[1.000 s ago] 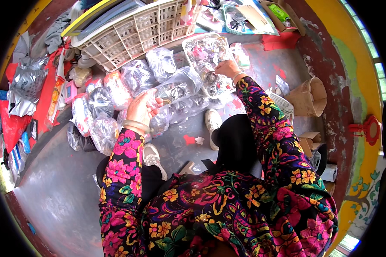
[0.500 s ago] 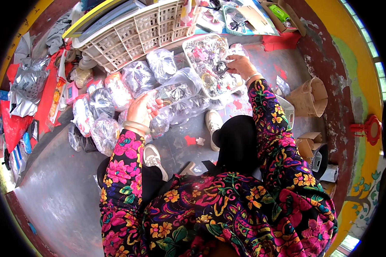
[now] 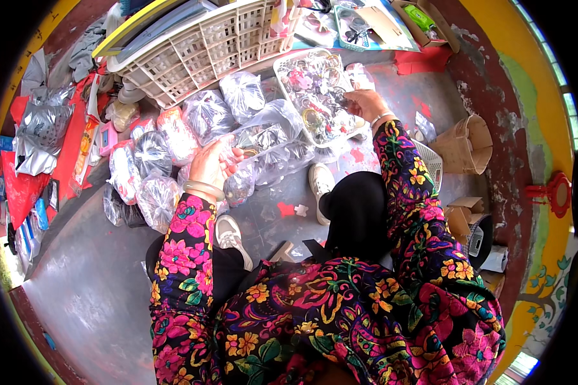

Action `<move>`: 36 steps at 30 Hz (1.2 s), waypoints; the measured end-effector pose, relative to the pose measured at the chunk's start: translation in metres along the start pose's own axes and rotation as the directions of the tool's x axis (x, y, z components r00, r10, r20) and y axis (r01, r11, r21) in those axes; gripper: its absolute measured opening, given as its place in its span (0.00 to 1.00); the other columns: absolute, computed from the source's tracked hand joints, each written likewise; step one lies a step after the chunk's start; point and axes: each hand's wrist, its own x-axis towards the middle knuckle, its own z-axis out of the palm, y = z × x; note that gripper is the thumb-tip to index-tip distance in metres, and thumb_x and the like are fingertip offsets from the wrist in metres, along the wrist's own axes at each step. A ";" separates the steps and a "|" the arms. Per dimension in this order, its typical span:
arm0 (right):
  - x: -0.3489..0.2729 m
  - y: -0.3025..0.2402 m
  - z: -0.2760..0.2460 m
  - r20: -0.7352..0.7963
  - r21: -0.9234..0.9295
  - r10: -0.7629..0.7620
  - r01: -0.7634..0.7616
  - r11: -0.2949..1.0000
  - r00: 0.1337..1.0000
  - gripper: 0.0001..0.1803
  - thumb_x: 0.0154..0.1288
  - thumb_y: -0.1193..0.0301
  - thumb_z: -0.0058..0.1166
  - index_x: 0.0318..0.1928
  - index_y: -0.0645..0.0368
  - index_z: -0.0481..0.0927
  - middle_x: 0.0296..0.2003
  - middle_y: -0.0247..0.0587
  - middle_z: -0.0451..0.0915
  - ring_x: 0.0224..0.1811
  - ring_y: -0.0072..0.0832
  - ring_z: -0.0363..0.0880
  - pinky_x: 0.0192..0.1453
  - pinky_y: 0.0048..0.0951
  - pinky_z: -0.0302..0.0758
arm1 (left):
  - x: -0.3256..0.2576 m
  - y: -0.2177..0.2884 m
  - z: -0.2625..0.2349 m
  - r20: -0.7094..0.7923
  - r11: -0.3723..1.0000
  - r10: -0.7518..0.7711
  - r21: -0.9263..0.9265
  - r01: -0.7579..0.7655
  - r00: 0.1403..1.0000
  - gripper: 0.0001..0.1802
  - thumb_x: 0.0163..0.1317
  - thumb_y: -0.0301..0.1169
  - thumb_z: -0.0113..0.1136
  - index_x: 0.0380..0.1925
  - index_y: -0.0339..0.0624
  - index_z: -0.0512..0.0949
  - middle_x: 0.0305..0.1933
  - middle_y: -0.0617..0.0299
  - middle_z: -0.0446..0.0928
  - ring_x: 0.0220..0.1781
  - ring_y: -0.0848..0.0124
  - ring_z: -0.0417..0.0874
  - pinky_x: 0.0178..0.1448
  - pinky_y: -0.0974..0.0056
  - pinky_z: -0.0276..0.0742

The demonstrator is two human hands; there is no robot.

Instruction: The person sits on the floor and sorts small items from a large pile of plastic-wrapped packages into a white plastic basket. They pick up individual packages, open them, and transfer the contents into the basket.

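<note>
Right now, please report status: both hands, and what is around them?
Left hand grips clear plastic bag. Right hand reaches into tray of trinkets. Filled bags crowd the left; white basket behind.

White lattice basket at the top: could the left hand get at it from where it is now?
Probably not freely: the left hand is gripping a clear plastic bag, and more filled bags lie between it and the basket.
</note>
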 end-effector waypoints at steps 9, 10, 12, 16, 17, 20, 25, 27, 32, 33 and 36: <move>0.072 0.063 -0.042 0.375 -0.916 -0.155 0.341 -0.211 0.914 0.11 0.54 0.68 0.50 0.32 0.65 0.73 0.27 0.43 0.76 0.21 0.28 0.76 0.24 0.24 0.76 | 0.000 0.003 0.008 0.015 1.000 -0.002 -0.018 0.002 1.000 0.14 0.55 0.40 0.53 0.37 0.44 0.74 0.27 0.60 0.75 0.28 0.70 0.77 0.28 0.71 0.67; 0.064 0.053 -0.028 0.511 -0.722 -0.095 0.366 -0.587 0.855 0.10 0.55 0.69 0.49 0.32 0.65 0.74 0.28 0.43 0.77 0.21 0.27 0.76 0.24 0.23 0.76 | -0.003 0.003 0.003 -0.009 1.000 0.001 -0.014 -0.001 1.000 0.14 0.55 0.40 0.53 0.37 0.44 0.74 0.26 0.60 0.75 0.28 0.70 0.77 0.28 0.71 0.67; 0.039 0.038 -0.010 0.491 -0.849 -0.328 0.360 -0.386 0.807 0.10 0.55 0.70 0.46 0.34 0.64 0.75 0.31 0.42 0.77 0.21 0.24 0.76 0.23 0.23 0.75 | -0.005 0.002 -0.002 -0.032 1.000 0.002 -0.005 -0.002 0.999 0.14 0.55 0.40 0.53 0.37 0.44 0.74 0.26 0.60 0.75 0.28 0.70 0.76 0.28 0.71 0.67; 0.015 0.008 -0.014 0.440 -0.749 -0.561 0.631 0.202 0.701 0.09 0.57 0.72 0.43 0.34 0.63 0.76 0.28 0.35 0.77 0.20 0.20 0.75 0.21 0.22 0.72 | -0.003 0.002 0.004 -0.013 1.000 0.021 0.009 -0.021 1.000 0.15 0.55 0.41 0.53 0.38 0.45 0.73 0.27 0.60 0.75 0.29 0.71 0.76 0.28 0.71 0.67; 0.008 0.002 -0.014 0.350 -0.643 -0.461 0.567 0.514 0.815 0.09 0.57 0.70 0.44 0.33 0.62 0.76 0.27 0.35 0.77 0.21 0.20 0.75 0.22 0.21 0.72 | -0.001 0.002 0.006 -0.018 0.999 0.031 0.012 -0.030 0.999 0.15 0.55 0.41 0.52 0.39 0.45 0.73 0.27 0.60 0.75 0.29 0.71 0.76 0.29 0.71 0.67; -0.046 -0.044 0.032 0.224 -0.096 -0.189 0.215 0.972 0.956 0.11 0.58 0.67 0.46 0.31 0.62 0.76 0.24 0.36 0.76 0.23 0.23 0.76 0.24 0.19 0.71 | -0.002 0.001 0.004 -0.047 0.999 0.047 0.020 -0.046 0.998 0.17 0.56 0.42 0.51 0.42 0.46 0.71 0.28 0.59 0.76 0.29 0.71 0.77 0.29 0.71 0.67; -0.060 -0.037 0.127 0.549 -0.088 0.041 0.009 0.996 0.835 0.12 0.55 0.67 0.51 0.30 0.67 0.76 0.27 0.44 0.79 0.28 0.29 0.78 0.30 0.23 0.74 | -0.007 0.002 -0.004 -0.048 0.998 0.051 0.048 -0.049 0.998 0.18 0.58 0.42 0.49 0.45 0.46 0.70 0.29 0.59 0.76 0.30 0.71 0.77 0.30 0.71 0.68; -0.046 -0.015 0.150 0.883 -0.254 -0.364 0.954 0.160 0.296 0.10 0.57 0.65 0.48 0.30 0.60 0.75 0.24 0.39 0.77 0.27 0.30 0.78 0.28 0.27 0.72 | -0.008 0.001 -0.009 -0.051 0.998 0.049 0.047 -0.047 0.997 0.18 0.58 0.42 0.48 0.46 0.46 0.70 0.29 0.59 0.76 0.30 0.71 0.77 0.29 0.71 0.67; -0.009 0.022 0.206 0.739 -0.658 0.105 0.746 -0.100 0.666 0.11 0.55 0.64 0.51 0.29 0.61 0.75 0.23 0.40 0.76 0.27 0.34 0.77 0.31 0.28 0.73 | -0.003 0.002 0.004 0.019 0.995 0.047 0.086 -0.049 0.999 0.18 0.59 0.41 0.47 0.46 0.46 0.70 0.30 0.58 0.76 0.29 0.71 0.77 0.28 0.72 0.67; -0.007 0.029 0.216 0.764 -0.625 0.100 0.769 -0.135 0.638 0.11 0.54 0.65 0.51 0.29 0.61 0.75 0.23 0.40 0.76 0.27 0.34 0.77 0.32 0.28 0.74 | -0.006 0.002 0.004 0.001 0.996 0.044 0.079 -0.044 0.999 0.17 0.59 0.41 0.47 0.46 0.46 0.70 0.30 0.58 0.76 0.29 0.71 0.77 0.28 0.72 0.67; -0.001 0.045 0.234 0.820 -0.533 0.086 0.810 -0.244 0.565 0.08 0.50 0.68 0.52 0.28 0.60 0.77 0.25 0.42 0.77 0.29 0.36 0.77 0.33 0.29 0.74 | -0.008 0.005 0.003 -0.030 0.996 0.035 0.086 -0.033 0.999 0.17 0.59 0.41 0.47 0.46 0.46 0.70 0.30 0.58 0.76 0.29 0.71 0.77 0.28 0.72 0.67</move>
